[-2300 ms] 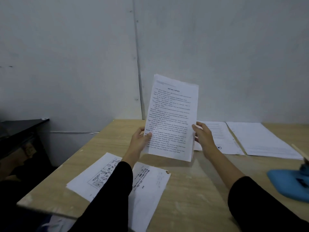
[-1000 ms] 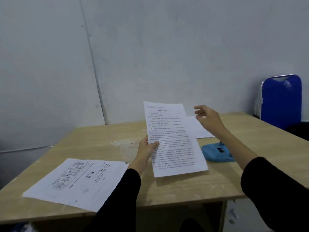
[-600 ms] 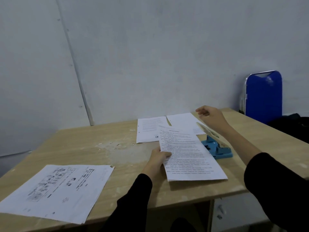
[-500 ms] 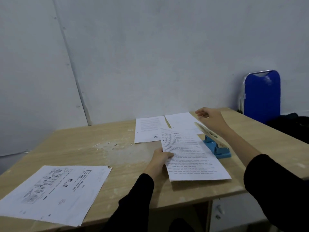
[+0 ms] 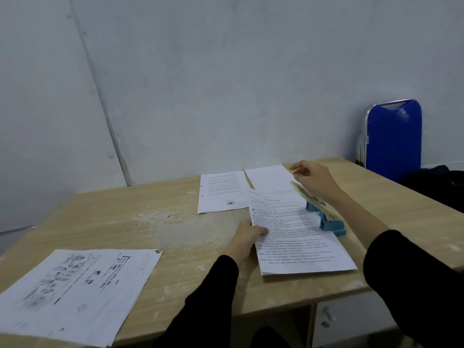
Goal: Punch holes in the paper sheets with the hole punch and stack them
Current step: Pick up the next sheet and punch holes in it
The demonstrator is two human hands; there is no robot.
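A printed paper sheet [image 5: 298,237] lies on the wooden table [image 5: 175,237], its right edge against the blue hole punch [image 5: 326,217]. My left hand [image 5: 247,238] pinches the sheet's left edge. My right hand [image 5: 315,180] hovers over the punch's raised lever, fingers loosely curled, holding nothing. Two more sheets [image 5: 221,190] lie side by side at the back of the table. A stack of printed sheets [image 5: 75,290] rests at the front left.
A folded blue chair [image 5: 393,139] leans on the wall at the right, beside a dark bag [image 5: 437,187]. Paper scraps and dust [image 5: 160,217] litter the table's middle. The table's front edge runs just below the held sheet.
The sheet came down from the air onto the table and slid against the punch. My right hand let go of it and moved over the punch lever.
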